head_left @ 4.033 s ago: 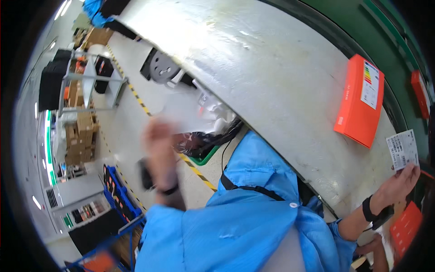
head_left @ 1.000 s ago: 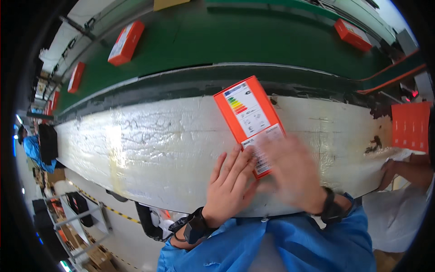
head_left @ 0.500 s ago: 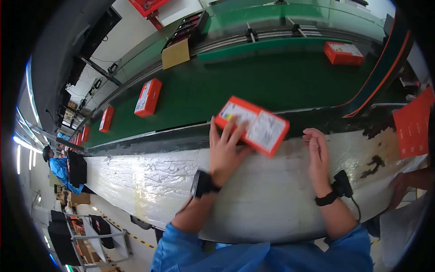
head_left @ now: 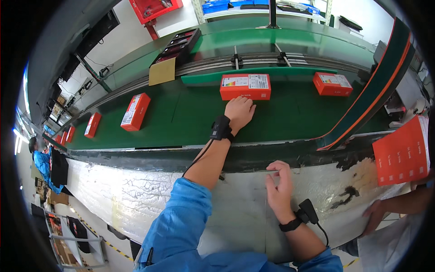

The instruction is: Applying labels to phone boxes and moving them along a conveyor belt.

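Observation:
My left hand (head_left: 240, 112) reaches out over the green conveyor belt (head_left: 190, 118). Its fingers are curled in, and the knuckles meet the near side of a red box (head_left: 245, 94) with white labels on top. That box lies flat along the belt's far guide rail, not gripped. Nearer to me, my right hand (head_left: 279, 186) hovers over the plastic-covered table edge (head_left: 244, 195), fingers loosely bent, thumb apart, nothing in it. Both wrists wear black straps with small black devices and cables.
Another red box (head_left: 333, 84) sits to the right on the belt; several more, such as one red box (head_left: 135, 112), line its left side. A slanted green belt strip (head_left: 376, 90) rises at right. Beside it are a stack of red cartons (head_left: 401, 152) and another person's hand (head_left: 374, 217).
My left hand has moved the red box from the table edge onto the belt, against the far rail, turning it straight. My right hand has shifted left and slightly nearer.

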A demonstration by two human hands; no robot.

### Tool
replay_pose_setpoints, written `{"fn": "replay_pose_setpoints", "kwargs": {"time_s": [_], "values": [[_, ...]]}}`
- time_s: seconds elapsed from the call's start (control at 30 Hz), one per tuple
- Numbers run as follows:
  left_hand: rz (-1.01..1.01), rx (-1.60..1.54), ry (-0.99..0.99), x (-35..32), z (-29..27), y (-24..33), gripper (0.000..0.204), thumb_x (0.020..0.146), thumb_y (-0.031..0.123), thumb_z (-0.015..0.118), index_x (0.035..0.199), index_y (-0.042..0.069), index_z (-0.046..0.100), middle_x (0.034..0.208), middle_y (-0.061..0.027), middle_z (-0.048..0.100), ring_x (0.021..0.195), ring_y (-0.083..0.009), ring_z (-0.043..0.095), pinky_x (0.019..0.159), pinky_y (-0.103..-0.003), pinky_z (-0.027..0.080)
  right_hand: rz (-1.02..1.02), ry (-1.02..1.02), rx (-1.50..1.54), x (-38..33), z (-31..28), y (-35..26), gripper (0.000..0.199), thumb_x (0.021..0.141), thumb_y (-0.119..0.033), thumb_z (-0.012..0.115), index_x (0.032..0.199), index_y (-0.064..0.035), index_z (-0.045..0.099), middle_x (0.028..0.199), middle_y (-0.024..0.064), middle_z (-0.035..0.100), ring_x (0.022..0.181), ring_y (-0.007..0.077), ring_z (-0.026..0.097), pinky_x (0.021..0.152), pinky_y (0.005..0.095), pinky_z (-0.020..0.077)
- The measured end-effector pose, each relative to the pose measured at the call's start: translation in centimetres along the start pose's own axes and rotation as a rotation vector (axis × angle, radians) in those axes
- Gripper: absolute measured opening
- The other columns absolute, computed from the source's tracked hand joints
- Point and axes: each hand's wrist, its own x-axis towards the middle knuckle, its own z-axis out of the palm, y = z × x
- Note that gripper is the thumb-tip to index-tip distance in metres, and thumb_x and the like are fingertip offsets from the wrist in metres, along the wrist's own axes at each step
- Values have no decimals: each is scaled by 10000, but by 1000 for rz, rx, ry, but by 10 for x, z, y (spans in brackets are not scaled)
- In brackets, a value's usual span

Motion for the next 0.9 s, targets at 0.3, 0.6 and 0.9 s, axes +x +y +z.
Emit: {"fn": "replay_pose_setpoints", "kwargs": {"time_s": [0.3,0.6,0.9], "values": [[-89,-67,180,-15,-43,-9,602,799,255,691,1344,104,483,1362,-148,467,1271,-327,434,1075,-454,345,-19,-131,-42,-1,7,2,221,795,13,550,1006,-53,544,1050,92,534,995,219,509,824,313,408],[-952,487,620,-193,-180,-256,1007,600,328,872,1441,124,357,1373,-334,344,1265,-474,398,1050,-491,380,46,-89,-21,-2,9,5,210,794,27,510,991,-44,524,1080,77,510,986,161,478,831,264,370],[-1020,77,468,-200,-188,-223,977,637,368,818,1446,143,319,1194,-254,445,1060,-403,533,915,-422,480,33,-91,-163,-2,22,16,184,804,51,516,951,-59,529,1019,23,524,927,123,484,787,239,368]]}}
